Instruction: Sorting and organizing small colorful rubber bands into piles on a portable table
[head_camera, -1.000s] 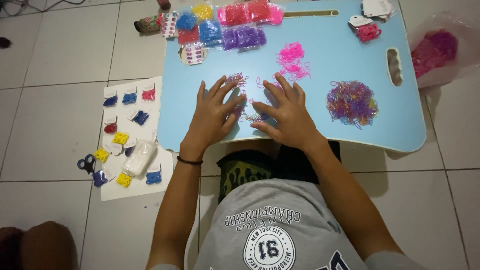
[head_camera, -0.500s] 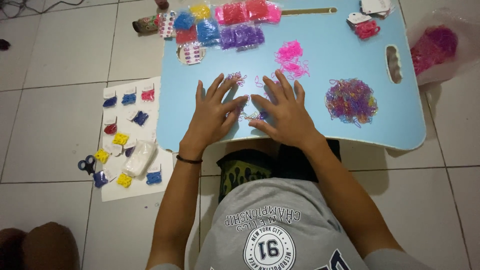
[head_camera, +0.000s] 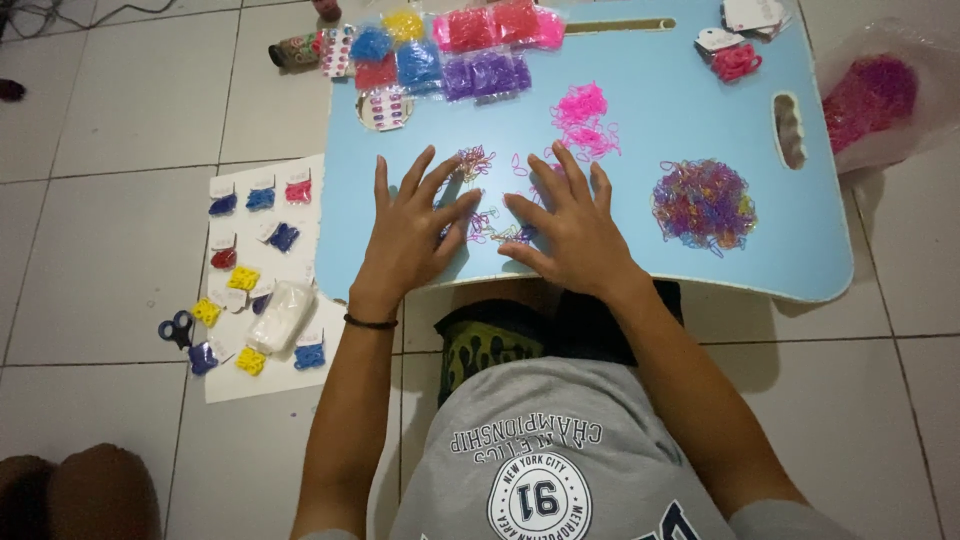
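**Small rubber bands spread under flat hands**

Small rubber bands (head_camera: 488, 215) lie scattered near the front edge of the light-blue tabletop (head_camera: 640, 240), mid-way along it. The left hand (head_camera: 410, 235) and right hand (head_camera: 575, 235) rest on them with palms down and fingers fanned wide, gripping nothing. This looks like spreading or sorting the loose bands. Picking one out would call for a fine fingertip pinch. A mixed-colour heap (head_camera: 703, 203) sits toward the right edge; bagged bands (head_camera: 470, 50) line the far edge.
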